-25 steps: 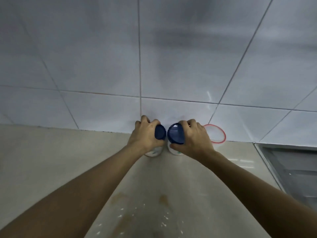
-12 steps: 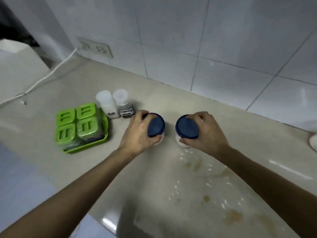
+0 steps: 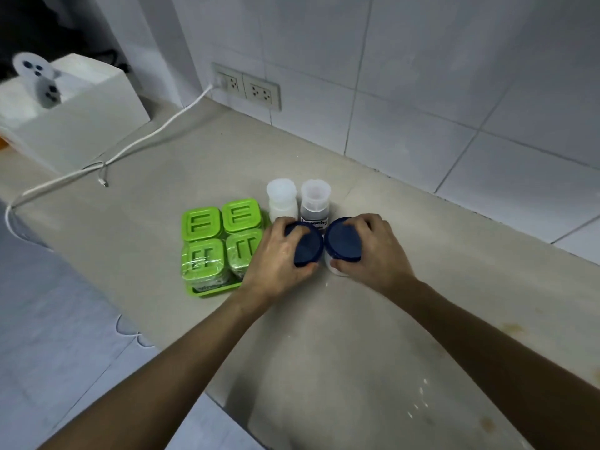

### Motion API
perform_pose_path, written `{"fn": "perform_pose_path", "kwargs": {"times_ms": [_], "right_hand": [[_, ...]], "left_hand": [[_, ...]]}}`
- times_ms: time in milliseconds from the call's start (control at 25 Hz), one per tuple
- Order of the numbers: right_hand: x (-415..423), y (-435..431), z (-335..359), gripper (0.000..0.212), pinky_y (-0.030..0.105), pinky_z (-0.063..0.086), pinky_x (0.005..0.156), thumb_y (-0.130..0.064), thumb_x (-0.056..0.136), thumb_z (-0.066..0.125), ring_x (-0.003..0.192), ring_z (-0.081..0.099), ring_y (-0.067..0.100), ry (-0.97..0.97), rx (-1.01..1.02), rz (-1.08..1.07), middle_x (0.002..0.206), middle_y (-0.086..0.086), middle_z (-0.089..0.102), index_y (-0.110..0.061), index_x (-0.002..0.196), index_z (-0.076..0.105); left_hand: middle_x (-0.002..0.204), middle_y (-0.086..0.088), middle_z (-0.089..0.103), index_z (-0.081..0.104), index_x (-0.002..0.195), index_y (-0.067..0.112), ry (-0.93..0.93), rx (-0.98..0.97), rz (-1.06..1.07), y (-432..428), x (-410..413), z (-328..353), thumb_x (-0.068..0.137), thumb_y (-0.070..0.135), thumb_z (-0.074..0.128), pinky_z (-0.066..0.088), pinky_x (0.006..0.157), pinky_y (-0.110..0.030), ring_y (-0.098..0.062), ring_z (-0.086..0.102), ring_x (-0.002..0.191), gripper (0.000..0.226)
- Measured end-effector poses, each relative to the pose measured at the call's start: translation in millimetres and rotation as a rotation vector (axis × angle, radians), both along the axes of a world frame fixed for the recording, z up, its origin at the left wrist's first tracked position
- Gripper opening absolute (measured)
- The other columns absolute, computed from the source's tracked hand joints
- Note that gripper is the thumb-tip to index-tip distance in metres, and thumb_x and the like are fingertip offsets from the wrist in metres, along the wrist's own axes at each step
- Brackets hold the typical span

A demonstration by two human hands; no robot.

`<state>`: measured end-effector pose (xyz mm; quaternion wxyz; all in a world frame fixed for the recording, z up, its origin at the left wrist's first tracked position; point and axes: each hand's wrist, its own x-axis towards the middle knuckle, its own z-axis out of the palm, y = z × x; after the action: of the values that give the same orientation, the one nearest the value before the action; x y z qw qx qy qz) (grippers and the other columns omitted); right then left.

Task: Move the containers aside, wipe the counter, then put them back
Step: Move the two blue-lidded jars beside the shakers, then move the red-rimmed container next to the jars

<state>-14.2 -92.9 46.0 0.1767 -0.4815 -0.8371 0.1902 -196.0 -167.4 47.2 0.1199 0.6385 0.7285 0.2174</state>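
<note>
— What have you got hold of?

— My left hand (image 3: 279, 251) is closed over one round blue-lidded white plastic jar (image 3: 306, 246), my right hand (image 3: 370, 251) over its twin (image 3: 342, 243), side by side just right of the green four-pot plastic tray (image 3: 211, 289).

— Which step?

— Moving containers aside, I judge. Next: let go, then clear whatever remains.

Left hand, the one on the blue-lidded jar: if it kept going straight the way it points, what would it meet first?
The left hand points away toward the wall; first in line looks like the white-capped bottle just beyond its fingers, though depth is hard to judge.
</note>
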Motion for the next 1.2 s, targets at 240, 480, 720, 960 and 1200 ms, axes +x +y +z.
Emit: {"fn": "perform_pose_path", "kwargs": {"times_ms": [240,480,720,960,1200], "right_hand": [[-7,2,-4,0.069,0.039,0.047,0.094,-0.038,0.065,0.08,0.117,0.047,0.027,-0.007,0.0,-0.029,0.13,0.009,0.05,-0.016,0.125,0.053],[6,-1,-10,0.079,0.041,0.037,0.108,-0.051,0.074,0.071,0.134,0.037,0.03,-0.074,0.051,0.079,0.149,0.014,0.036,-0.019,0.14,0.041],[158,-58,-23,0.056,0.039,0.04,0.106,-0.044,0.087,0.06,0.129,0.045,0.025,0.096,-0.02,-0.362,0.141,0.01,0.047,-0.013,0.132,0.049],[381,-96,-23,0.049,0.042,0.047,0.095,-0.034,0.083,0.069,0.116,0.056,0.032,-0.133,0.033,-0.565,0.129,0.013,0.056,-0.008,0.121,0.057],[512,-16,-1,0.072,0.045,0.043,0.098,-0.039,0.076,0.075,0.123,0.046,0.035,-0.109,0.133,-0.826,0.139,0.019,0.045,-0.009,0.133,0.044]], "left_hand": [[0.137,-0.01,0.041,0.053,0.13,0.02,-0.019,0.036,0.028,2,-2,-14,0.074,0.04,0.071,0.035,0.104,-0.033,-0.029,0.04,0.123,0.062],[0.137,-0.014,0.043,0.056,0.121,0.011,0.001,0.229,0.066,-13,7,-11,0.081,0.035,0.065,0.032,0.108,-0.034,-0.026,0.037,0.128,0.047],[0.141,-0.005,0.043,0.054,0.115,0.016,-0.301,0.231,-0.07,-79,144,-33,0.085,0.025,0.048,0.023,0.115,-0.023,-0.019,0.033,0.136,0.032],[0.132,0.0,0.047,0.053,0.11,0.023,-0.142,0.088,-0.51,-40,312,-48,0.085,0.033,0.05,0.031,0.106,-0.025,-0.016,0.042,0.128,0.027],[0.126,-0.008,0.059,0.059,0.113,0.016,0.162,0.031,-0.741,65,440,-45,0.084,0.041,0.042,0.046,0.098,-0.03,-0.024,0.055,0.118,0.041]]}}
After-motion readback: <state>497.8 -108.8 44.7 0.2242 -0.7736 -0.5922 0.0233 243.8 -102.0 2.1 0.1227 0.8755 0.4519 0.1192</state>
